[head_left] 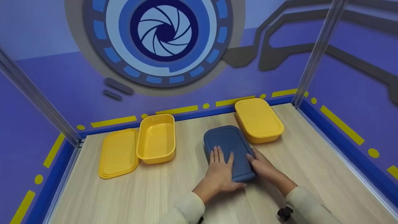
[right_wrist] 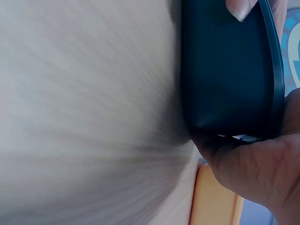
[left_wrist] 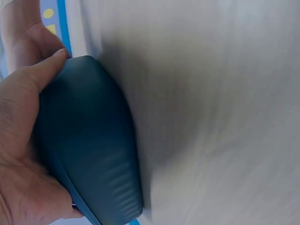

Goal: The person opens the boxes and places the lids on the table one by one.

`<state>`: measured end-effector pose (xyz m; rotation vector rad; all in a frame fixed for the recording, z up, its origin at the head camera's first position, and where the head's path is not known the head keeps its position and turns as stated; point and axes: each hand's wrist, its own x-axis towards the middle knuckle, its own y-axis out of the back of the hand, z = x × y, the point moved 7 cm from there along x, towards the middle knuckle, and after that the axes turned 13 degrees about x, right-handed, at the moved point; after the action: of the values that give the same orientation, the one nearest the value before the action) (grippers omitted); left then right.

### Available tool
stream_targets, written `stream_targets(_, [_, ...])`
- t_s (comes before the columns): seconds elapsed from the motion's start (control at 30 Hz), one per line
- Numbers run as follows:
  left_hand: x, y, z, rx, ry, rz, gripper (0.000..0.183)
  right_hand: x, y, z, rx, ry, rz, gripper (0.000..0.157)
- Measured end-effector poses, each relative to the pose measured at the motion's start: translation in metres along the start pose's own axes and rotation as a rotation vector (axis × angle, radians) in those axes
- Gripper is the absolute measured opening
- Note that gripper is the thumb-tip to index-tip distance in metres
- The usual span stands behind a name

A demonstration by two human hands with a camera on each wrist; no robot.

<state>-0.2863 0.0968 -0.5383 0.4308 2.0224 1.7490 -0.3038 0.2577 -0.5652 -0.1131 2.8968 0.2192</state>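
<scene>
A dark blue lidded food container (head_left: 228, 149) rests on the wooden table, its lid on top. My left hand (head_left: 219, 174) lies on the lid with fingers straight and spread, the thumb reaching over the near edge. On the right side, my right hand (head_left: 262, 165) grips the container, thumb on the lid's edge and fingers along the wall. The left wrist view shows the container's blue end wall (left_wrist: 93, 140) beside the left palm. In the right wrist view, the right hand (right_wrist: 253, 168) is against its side, and the left thumb (right_wrist: 239, 7) touches the end wall.
A yellow lidded container (head_left: 259, 119) stands behind and to the right. On the left are an open yellow container (head_left: 158, 137) and, touching its side, yellow lids (head_left: 119, 152) that look stacked. Purple printed walls (head_left: 186, 93) bound the table (head_left: 124, 199) at the back and sides.
</scene>
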Motion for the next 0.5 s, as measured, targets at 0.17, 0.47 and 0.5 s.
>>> stream_targets(0.17, [0.0,-0.001,-0.001,0.016,0.003,0.007,0.119,0.003,0.0,0.0,0.012,0.005,-0.004,0.049])
stream_targets(0.47, [0.001,-0.004,0.002,0.076,0.016,0.014,0.112,-0.005,0.002,0.002,0.053,-0.023,-0.07,0.058])
stream_targets(0.5, [0.001,-0.004,0.002,0.08,0.016,0.016,0.112,-0.008,0.002,0.002,0.06,-0.021,-0.084,0.058])
